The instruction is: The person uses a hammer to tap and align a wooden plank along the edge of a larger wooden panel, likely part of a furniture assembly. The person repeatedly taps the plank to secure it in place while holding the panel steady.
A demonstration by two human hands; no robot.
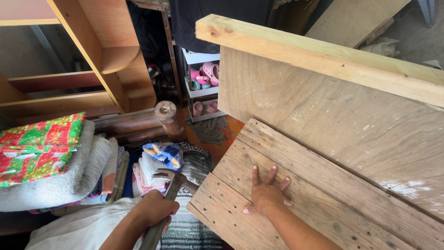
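A: Where do the hammer and boards sit?

B: My left hand (155, 208) wraps its grip tight around the claw hammer (169, 178), left of the nail-holed plank panel (323, 194); my right hand (268, 194) lies spread flat on it.

A: Technique?

B: I judge steady pressure best, fingers well apart from the strike.

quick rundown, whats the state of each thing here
left hand: closed around the hammer handle
hammer: held up, head near the plank edge
right hand: flat on the planks, fingers spread
planks: lying flat, dotted with nail holes
plywood panel: standing tilted behind the planks
blankets: folded, stacked
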